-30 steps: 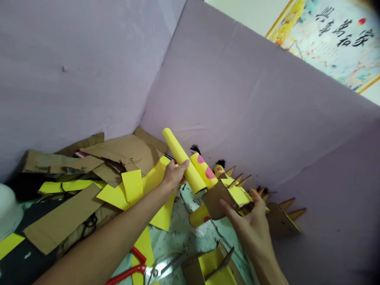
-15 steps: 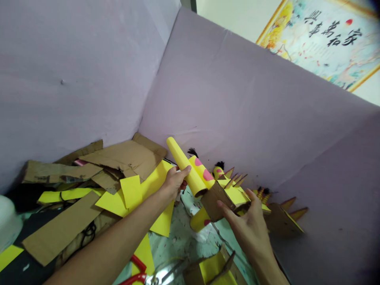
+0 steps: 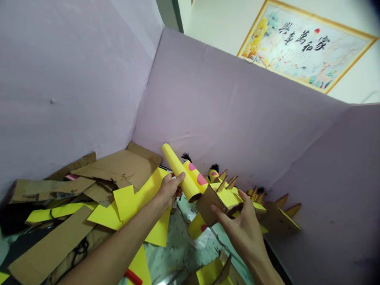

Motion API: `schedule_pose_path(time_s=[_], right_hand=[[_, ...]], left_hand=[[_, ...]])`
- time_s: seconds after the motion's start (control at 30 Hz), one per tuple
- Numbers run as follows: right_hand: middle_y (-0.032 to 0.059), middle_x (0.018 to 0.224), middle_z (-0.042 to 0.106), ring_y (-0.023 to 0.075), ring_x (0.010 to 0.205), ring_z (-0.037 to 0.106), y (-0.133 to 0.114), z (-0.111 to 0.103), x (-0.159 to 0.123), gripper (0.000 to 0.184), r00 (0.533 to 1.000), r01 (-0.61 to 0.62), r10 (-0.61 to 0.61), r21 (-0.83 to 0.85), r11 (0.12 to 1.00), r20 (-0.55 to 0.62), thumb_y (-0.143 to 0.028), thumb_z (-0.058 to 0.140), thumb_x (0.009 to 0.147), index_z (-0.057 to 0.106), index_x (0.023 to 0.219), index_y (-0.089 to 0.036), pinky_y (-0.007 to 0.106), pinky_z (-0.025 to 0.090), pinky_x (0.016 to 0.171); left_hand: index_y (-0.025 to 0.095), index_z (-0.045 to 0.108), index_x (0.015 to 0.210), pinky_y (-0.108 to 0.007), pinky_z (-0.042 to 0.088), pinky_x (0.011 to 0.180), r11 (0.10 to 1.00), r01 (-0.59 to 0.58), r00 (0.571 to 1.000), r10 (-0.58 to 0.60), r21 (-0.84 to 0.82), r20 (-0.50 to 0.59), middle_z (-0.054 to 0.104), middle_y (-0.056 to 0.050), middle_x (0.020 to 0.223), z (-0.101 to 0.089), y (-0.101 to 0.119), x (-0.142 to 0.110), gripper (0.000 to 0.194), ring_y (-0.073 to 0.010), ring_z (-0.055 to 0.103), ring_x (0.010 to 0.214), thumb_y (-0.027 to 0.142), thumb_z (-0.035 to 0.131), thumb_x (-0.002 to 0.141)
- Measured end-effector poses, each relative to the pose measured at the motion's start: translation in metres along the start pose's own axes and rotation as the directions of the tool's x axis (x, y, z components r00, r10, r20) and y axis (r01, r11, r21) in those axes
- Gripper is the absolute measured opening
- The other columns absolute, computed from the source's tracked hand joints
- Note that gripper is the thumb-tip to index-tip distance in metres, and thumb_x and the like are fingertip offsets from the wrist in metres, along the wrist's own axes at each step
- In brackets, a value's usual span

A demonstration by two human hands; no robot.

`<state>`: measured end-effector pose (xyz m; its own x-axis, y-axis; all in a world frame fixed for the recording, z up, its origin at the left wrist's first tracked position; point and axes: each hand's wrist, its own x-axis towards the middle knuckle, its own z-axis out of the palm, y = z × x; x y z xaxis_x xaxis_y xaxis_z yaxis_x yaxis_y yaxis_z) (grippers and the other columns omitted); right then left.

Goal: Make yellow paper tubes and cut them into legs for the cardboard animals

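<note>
My left hand (image 3: 171,187) is closed around a plain yellow paper tube (image 3: 180,171), which slants up and to the left. My right hand (image 3: 244,221) grips a cardboard box covered in yellow paper (image 3: 213,206), with brown spikes along its top. The tube's lower end is close to the box's left corner; I cannot tell whether they touch. Just behind the tube is a yellow roll with pink spots (image 3: 196,172). A second spotted roll (image 3: 196,226) shows below the box. Part of my left fingers is hidden behind the tube.
Cardboard scraps (image 3: 115,166) and yellow paper sheets (image 3: 126,204) cover the left. A red scissor handle (image 3: 133,276) shows at the bottom edge. Another spiked box (image 3: 215,271) sits near the front. A spiked cardboard piece (image 3: 280,217) is at right. Lilac panels (image 3: 225,122) rise behind.
The view has shifted, so the scene sits slightly lower and further left, and most of the scissors have left the frame. Both hands keep their holds on the tube and box.
</note>
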<state>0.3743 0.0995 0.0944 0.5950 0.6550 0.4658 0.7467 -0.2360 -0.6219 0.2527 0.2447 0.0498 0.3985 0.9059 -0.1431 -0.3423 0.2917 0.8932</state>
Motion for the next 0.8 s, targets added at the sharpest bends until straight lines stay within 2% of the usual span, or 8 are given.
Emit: schedule_pose_path(time_s=[0.27, 0.8], right_hand=[[0.0179, 0.13, 0.048, 0.0334, 0.119, 0.048, 0.0078, 0.001, 0.0004, 0.089, 1.0, 0.029, -0.029, -0.021, 0.999, 0.004, -0.052, 0.067, 0.062, 0.034, 0.134, -0.012, 0.043, 0.037, 0.097], [0.016, 0.123, 0.052, 0.0321, 0.111, 0.053, 0.005, 0.0004, 0.0018, 0.083, 0.998, 0.056, -0.056, -0.025, 0.998, 0.003, -0.048, 0.069, 0.062, 0.038, 0.13, -0.014, 0.041, 0.041, 0.091]], left_hand=[[0.013, 0.056, 0.101, -0.021, 0.045, 0.048, 0.999, -0.037, 0.999, 0.037, -0.006, 0.025, 0.058, 0.0, 0.078, -0.003, -0.0046, 0.002, 0.025, -0.0071, 0.052, 0.054, 0.035, 0.052, 0.089], [0.014, 0.055, 0.104, -0.022, 0.047, 0.05, 0.999, -0.034, 0.999, 0.034, -0.011, 0.029, 0.059, -0.001, 0.083, -0.0025, -0.0049, 0.0032, 0.026, -0.0083, 0.054, 0.059, 0.034, 0.052, 0.089]])
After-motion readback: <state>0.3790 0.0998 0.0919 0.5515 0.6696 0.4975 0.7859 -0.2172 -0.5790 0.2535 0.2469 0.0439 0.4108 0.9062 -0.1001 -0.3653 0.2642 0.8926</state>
